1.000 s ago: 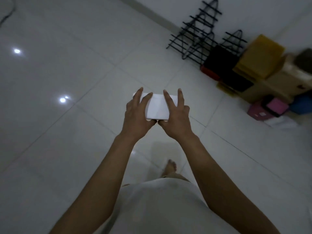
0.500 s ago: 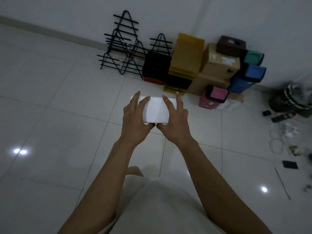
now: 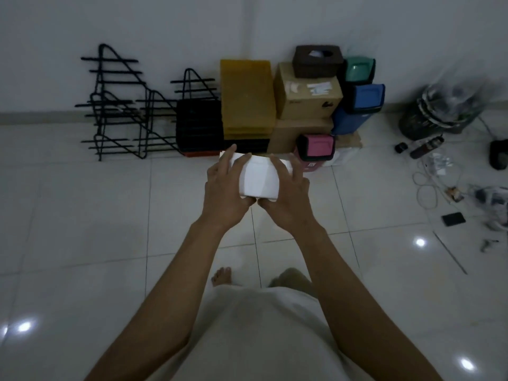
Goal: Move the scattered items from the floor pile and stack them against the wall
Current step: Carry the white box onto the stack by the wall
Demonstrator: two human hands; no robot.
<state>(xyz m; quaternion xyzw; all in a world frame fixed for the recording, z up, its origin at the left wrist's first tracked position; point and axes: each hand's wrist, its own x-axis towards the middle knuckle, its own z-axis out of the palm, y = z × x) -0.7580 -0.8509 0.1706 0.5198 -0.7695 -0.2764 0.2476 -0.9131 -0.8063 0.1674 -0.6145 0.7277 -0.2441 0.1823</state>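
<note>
Down low, a bare foot [image 3: 221, 275] stands on the white tile floor [image 3: 82, 215]. Above it, two arms reach forward. The left hand [image 3: 226, 188] and the right hand [image 3: 286, 192] hold a white box [image 3: 258, 177] between them, up in the air in front of the body. The fingers [image 3: 242, 162] of both hands curl over the top of the box, one hand on each side, and the thumbs tuck in under it.

Past the box, a pile of things sits against the wall [image 3: 247, 20]. A pink bin [image 3: 317, 146] is just beyond the right hand. Behind it are brown cardboard boxes [image 3: 308, 94], with a dark tissue box [image 3: 317, 60] on top. A blue bin [image 3: 362, 101] and a green bin [image 3: 358, 68] stand to the right of them. Yellow trays [image 3: 247, 97] lean up on the left, next to a black crate [image 3: 199, 125]. Black wire racks [image 3: 118, 105] stand farther left.

Off to the right, small things and a white cord [image 3: 426, 188] lie scattered on the floor, near a dark round bucket [image 3: 428, 116] by the wall.
</note>
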